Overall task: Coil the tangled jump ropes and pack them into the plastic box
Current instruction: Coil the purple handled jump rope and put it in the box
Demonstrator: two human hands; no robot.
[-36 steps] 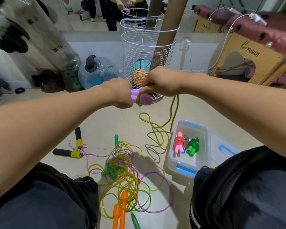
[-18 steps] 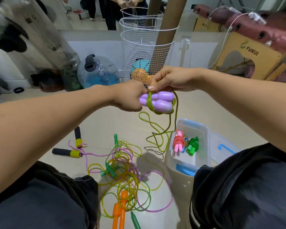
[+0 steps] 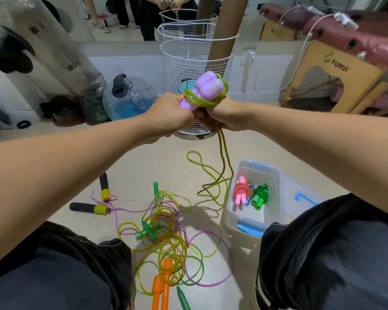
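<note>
Nearest me, well short of the plastic box [image 3: 276, 175] and to its left, lay the tangled heap [image 3: 166, 238] of yellow-green, green and pink-purple ropes, none of it coiled yet. Two orange handles [image 3: 161, 285] and a dark green handle [image 3: 183, 298] pointed toward me from its near edge, cut off by the bottom of the frame, so I could not count the ropes left. Left of the box and beyond the heap lay two black-and-yellow handles [image 3: 94, 208] on a pink-purple cord, also unpacked.

Inside the box rested two finished bundles, side by side: a pink-red coiled rope [image 3: 241, 191] and a green coiled rope [image 3: 261, 194]. Something small and bluish sat between them, too small to identify. Just right of the box lay its lid [image 3: 300, 200], partly hidden by my knee.

Above and beyond the box, my left hand [image 3: 168, 115] was curled tight around the lower end of the purple handles [image 3: 207, 89], and my right hand [image 3: 224, 115] clenched the yellow-green cord [image 3: 222, 166] just below them. A few turns were wound round the handles; a long slack length hung to the floor left of the box, so I judged this coil barely begun. My fingertips were hidden behind my knuckles.

Farthest, past my hands, stood a white wire basket [image 3: 173, 63]; its contents were hard to make out.
</note>
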